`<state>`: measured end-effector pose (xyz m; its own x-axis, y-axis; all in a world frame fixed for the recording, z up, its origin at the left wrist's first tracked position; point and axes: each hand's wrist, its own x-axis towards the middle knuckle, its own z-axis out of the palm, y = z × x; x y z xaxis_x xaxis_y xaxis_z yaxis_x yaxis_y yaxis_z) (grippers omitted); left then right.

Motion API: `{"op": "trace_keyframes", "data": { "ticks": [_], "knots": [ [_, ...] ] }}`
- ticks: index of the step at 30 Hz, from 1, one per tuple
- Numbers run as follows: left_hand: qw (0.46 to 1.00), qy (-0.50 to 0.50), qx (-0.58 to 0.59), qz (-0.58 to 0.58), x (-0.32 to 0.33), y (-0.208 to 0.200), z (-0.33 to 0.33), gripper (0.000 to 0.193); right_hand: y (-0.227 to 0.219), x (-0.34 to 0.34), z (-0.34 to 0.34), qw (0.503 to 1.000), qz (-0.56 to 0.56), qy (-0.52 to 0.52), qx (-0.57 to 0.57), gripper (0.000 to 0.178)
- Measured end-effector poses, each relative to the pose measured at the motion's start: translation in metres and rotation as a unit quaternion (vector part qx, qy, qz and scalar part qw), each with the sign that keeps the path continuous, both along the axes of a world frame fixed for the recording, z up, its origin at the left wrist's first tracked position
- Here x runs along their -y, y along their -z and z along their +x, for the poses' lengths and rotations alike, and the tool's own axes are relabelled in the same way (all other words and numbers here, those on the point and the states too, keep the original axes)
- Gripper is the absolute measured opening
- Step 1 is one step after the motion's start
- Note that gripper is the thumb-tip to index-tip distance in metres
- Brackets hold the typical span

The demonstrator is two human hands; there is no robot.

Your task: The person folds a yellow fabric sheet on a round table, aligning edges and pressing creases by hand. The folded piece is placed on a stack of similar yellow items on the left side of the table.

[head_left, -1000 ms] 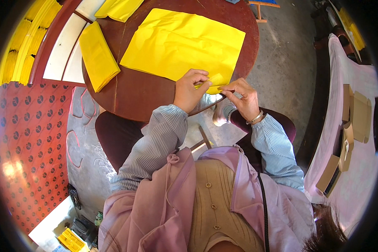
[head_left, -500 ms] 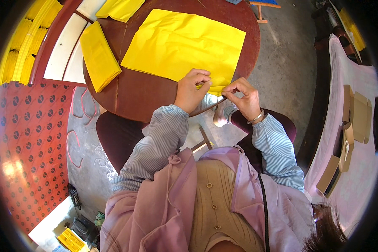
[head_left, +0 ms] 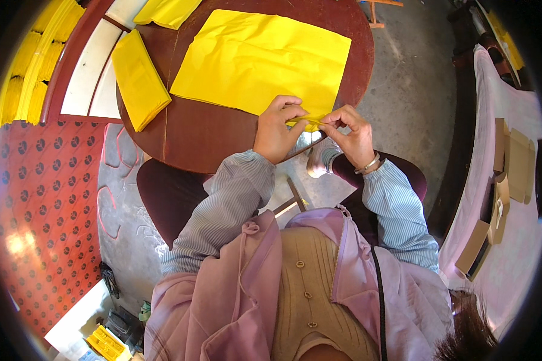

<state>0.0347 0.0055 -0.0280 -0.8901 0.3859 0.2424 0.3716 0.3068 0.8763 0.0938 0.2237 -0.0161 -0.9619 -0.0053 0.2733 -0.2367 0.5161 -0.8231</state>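
Note:
A large yellow paper sheet (head_left: pixel 262 60), lightly creased, lies across a round brown table (head_left: pixel 205 135). Its near right corner reaches the table's edge, where both hands pinch it. My left hand (head_left: pixel 277 127) is closed on the edge of the sheet, fingers curled over it. Thumb and forefinger of my right hand (head_left: pixel 352 135) grip the corner just beside, with a bracelet at that wrist. Between the two hands the edge is gathered into a narrow fold. The fingers hide part of this fold.
A folded yellow stack (head_left: pixel 140 81) rests at the table's left, with more yellow paper (head_left: pixel 165 11) behind it. Yellow bundles (head_left: pixel 33 66) fill the far left. Opened cardboard boxes (head_left: pixel 512 162) lie on a pale pink cloth (head_left: pixel 506 259) to the right. My knees are under the table's near edge.
My left hand has shifted slightly right, toward my right hand. The corner of the sheet is now folded up into a narrow strip between the fingers.

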Motion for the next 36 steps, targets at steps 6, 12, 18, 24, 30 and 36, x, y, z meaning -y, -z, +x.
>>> {"op": "trace_keyframes", "data": {
  "ticks": [6,12,18,24,30,36],
  "knots": [
    [0.999,-0.027,0.036,0.012,-0.002,-0.003,-0.001,0.016,-0.007,-0.006,0.007,1.000,0.021,-0.020,-0.010,0.034],
    [0.997,-0.014,0.061,0.034,0.007,-0.005,0.004,0.013,-0.012,-0.009,0.009,0.983,0.129,-0.100,-0.082,0.033],
    [0.996,-0.007,0.082,0.030,0.011,-0.004,0.010,0.015,-0.005,-0.008,0.008,0.986,0.098,-0.122,-0.058,0.018],
    [0.995,0.023,0.093,0.025,0.017,-0.003,0.005,0.015,-0.004,-0.002,0.008,0.997,0.022,-0.077,-0.025,0.014],
    [0.996,0.056,0.063,0.034,0.021,-0.005,0.003,0.016,-0.009,0.003,0.007,0.999,-0.010,-0.049,0.005,0.014],
    [0.997,0.015,0.075,0.024,0.014,-0.005,0.008,0.016,-0.009,0.006,0.008,0.999,-0.015,-0.032,0.014,0.013]
  ]
}}
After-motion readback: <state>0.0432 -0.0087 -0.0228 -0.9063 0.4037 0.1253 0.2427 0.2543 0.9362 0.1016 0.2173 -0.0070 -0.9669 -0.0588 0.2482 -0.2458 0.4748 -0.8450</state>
